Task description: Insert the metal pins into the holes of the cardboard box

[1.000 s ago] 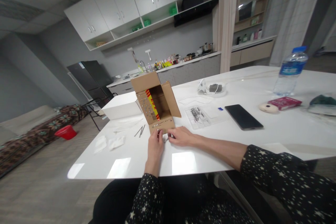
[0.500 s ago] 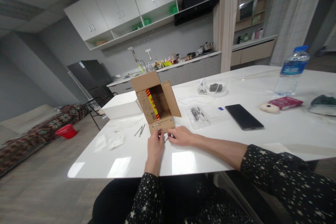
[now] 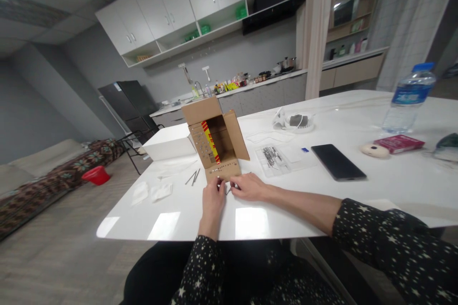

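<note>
Since a second ago the hands have hardly shifted; both stay at the near flap of the cardboard box [image 3: 216,140], and only the view has swung a little. Beyond the right hand [image 3: 247,187] lie a clear plastic bag [image 3: 272,157] and a black phone [image 3: 338,162]; farther off are a red packet [image 3: 400,143] and a water bottle [image 3: 408,99]. Beyond the left hand [image 3: 212,197] and to its left rest two thin metal rods [image 3: 192,177], some white wipes [image 3: 160,192] and a white box [image 3: 170,142]. The cardboard box stands open, showing a red and yellow strip inside and rows of small holes in its flaps. Both hands have fingertips drawn together on a small thin piece [image 3: 228,190] between them, touching the white surface [image 3: 322,195] just before the flap.
</note>
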Tool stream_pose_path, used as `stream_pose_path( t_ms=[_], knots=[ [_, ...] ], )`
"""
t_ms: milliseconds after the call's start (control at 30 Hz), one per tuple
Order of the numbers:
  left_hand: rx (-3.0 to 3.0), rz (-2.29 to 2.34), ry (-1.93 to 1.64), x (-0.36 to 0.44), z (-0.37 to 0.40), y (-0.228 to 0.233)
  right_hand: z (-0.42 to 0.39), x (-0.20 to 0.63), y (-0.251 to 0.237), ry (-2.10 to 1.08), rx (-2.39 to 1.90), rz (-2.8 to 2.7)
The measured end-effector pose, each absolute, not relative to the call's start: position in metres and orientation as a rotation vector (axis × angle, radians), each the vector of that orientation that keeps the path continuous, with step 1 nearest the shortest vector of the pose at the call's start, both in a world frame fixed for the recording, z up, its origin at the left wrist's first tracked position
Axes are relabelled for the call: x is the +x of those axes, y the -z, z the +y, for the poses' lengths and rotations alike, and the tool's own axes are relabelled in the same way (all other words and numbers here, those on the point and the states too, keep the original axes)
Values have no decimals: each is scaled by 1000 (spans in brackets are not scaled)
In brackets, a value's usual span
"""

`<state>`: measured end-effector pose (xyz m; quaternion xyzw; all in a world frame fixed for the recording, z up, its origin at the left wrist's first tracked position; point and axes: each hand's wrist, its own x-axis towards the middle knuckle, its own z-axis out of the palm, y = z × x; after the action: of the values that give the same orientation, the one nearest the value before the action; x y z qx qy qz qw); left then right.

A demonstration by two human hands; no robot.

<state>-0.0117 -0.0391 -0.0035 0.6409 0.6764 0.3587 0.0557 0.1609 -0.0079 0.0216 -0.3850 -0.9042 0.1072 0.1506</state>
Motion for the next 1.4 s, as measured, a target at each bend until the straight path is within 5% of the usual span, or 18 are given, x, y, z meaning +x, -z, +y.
stream_pose_path(
  t_ms=[700, 1400],
  knots=[
    [1979, 2038, -1194, -1, -9, -33, -8, 157, -17, -218, -1122, -2630],
    [1996, 1922, -1533, -5, -1, 5, -8, 155, -19, -222, -1147, -2649]
  ],
)
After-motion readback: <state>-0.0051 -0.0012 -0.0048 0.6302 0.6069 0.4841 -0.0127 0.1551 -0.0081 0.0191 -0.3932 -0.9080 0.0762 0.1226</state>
